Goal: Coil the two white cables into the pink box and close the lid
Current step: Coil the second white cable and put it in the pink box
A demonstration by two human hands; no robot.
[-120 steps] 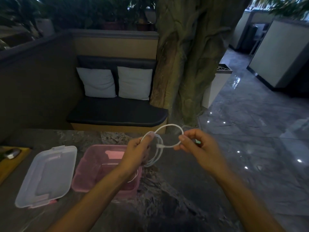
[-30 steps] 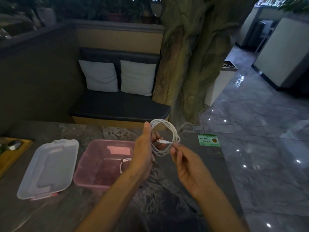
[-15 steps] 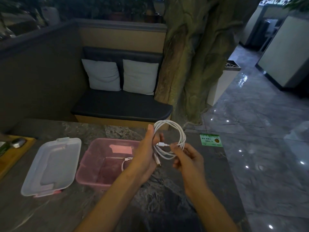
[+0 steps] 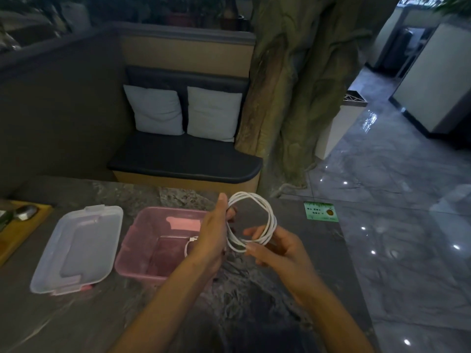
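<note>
A white cable (image 4: 265,212) is wound into a round coil of several loops, held upright above the dark marble table. My left hand (image 4: 212,235) pinches the coil's left side. My right hand (image 4: 276,247) grips its lower edge between thumb and fingers. Left of my hands sits the open pink box (image 4: 142,240), and a second white cable (image 4: 190,244) lies inside it, partly hidden by my left hand. The translucent lid (image 4: 76,248) lies flat on the table to the left of the box.
A wooden tray (image 4: 15,233) with a metal object on it sits at the far left edge. A green sticker (image 4: 321,212) marks the table's far right corner. Beyond the table are a cushioned bench, a tree trunk and a glossy floor on the right.
The cable has gone from one wide loop to a tighter coil of several loops. My right hand has moved from the loose end to the coil's bottom edge.
</note>
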